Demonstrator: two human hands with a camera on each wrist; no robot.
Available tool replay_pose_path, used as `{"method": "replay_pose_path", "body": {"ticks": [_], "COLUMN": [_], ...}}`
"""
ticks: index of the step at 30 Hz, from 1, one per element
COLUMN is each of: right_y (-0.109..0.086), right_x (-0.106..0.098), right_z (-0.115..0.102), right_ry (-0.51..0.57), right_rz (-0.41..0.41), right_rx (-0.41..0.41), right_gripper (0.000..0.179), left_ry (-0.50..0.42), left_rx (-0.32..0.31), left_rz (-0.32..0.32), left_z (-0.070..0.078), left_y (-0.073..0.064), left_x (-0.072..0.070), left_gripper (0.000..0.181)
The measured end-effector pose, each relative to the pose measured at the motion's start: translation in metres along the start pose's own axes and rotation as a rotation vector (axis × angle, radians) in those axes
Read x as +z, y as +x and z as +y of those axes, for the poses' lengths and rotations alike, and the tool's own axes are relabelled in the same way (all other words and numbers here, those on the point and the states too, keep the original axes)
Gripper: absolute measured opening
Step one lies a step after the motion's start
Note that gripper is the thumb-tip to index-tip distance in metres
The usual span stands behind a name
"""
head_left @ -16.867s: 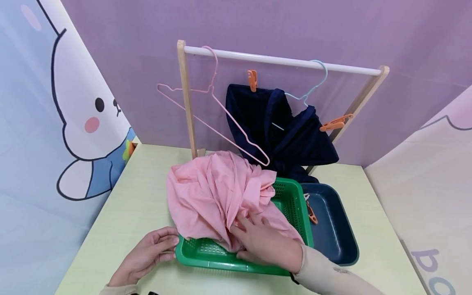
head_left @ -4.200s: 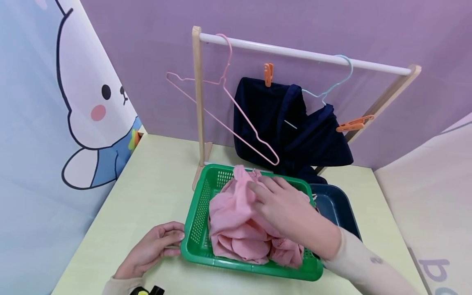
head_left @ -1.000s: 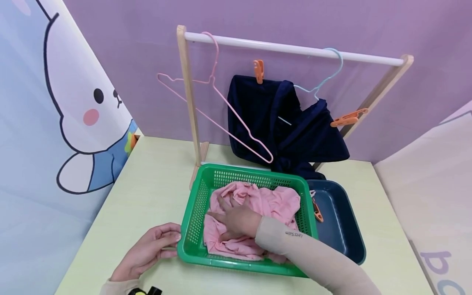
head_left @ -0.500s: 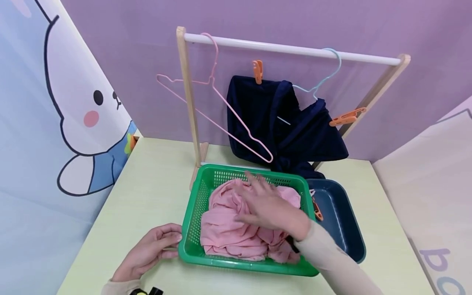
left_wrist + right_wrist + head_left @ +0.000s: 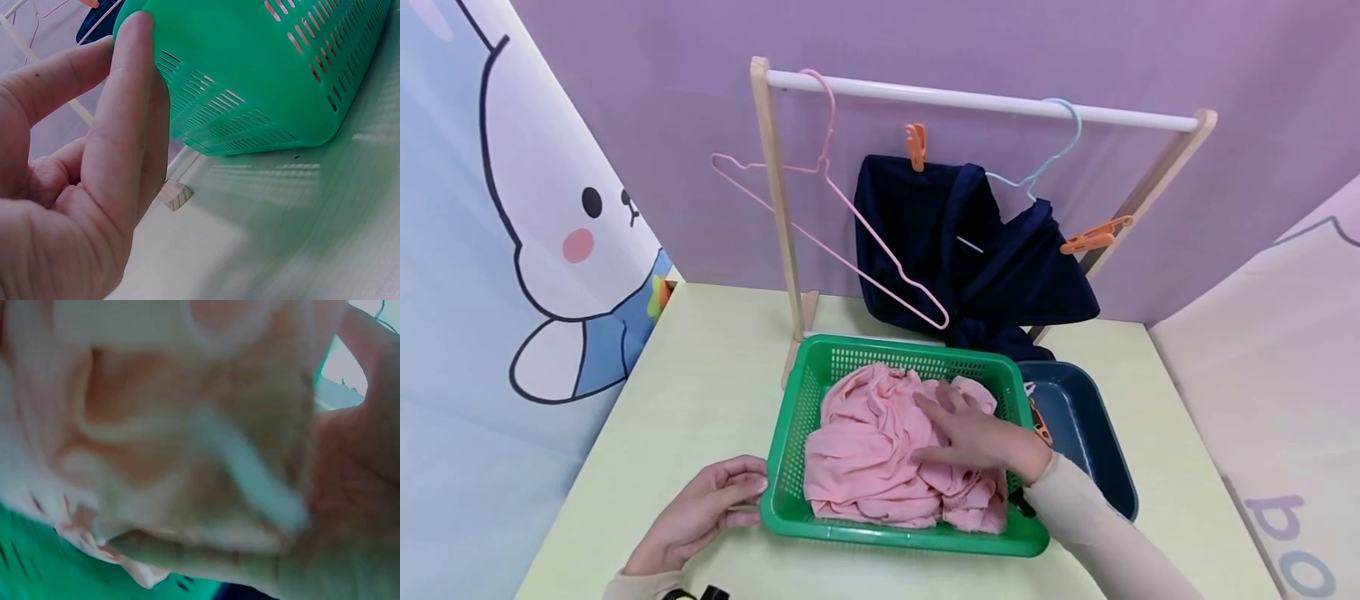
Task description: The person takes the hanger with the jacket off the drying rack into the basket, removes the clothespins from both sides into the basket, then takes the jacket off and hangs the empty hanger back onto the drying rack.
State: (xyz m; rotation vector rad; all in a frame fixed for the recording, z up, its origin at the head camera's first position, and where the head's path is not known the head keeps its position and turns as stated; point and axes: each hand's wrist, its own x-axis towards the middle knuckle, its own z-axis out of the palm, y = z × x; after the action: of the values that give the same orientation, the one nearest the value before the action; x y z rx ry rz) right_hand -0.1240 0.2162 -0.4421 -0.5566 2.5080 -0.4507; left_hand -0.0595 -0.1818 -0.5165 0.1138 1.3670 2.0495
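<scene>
Bunched pink cloth lies inside a green perforated basket on the table. My right hand is over the right part of the cloth, fingers spread. In the right wrist view the blurred cloth fills most of the picture, close to the palm. My left hand is at the basket's left side near the front corner. The left wrist view shows the thumb and fingers of that hand holding the basket's edge.
Behind the basket stands a rack with a white bar. On it hang a pink hanger and a turquoise hanger with a dark navy garment and orange clips. A dark blue tray holding clothespins sits at the right.
The cloth, earlier heaped over the basket's left and back rims, now lies inside. My right hand has risen from pressing the cloth's left part and moved right. My left hand stays at the basket.
</scene>
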Motion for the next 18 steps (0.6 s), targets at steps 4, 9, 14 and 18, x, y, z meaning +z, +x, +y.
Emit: {"method": "replay_pose_path", "body": {"ticks": [4, 9, 14, 18], "right_y": [0.01, 0.015, 0.002, -0.018], "right_x": [0.015, 0.025, 0.008, -0.012], "right_z": [-0.002, -0.003, -0.002, -0.004], "right_ry": [-0.022, -0.045, 0.016, 0.041], "right_rz": [-0.077, -0.092, -0.022, 0.112], "right_rx": [0.035, 0.062, 0.008, -0.035], "right_gripper": [0.092, 0.094, 0.09, 0.086], "left_ry": [-0.003, 0.002, 0.011, 0.04], "left_rx": [-0.005, -0.007, -0.007, -0.003], "left_rz": [0.007, 0.012, 0.023, 0.039], "left_z": [0.0, 0.0, 0.001, 0.001], "left_y": [0.001, 0.001, 0.0, -0.001], "left_x": [0.001, 0.002, 0.003, 0.003], "left_gripper": [0.019, 0.018, 0.017, 0.018]}}
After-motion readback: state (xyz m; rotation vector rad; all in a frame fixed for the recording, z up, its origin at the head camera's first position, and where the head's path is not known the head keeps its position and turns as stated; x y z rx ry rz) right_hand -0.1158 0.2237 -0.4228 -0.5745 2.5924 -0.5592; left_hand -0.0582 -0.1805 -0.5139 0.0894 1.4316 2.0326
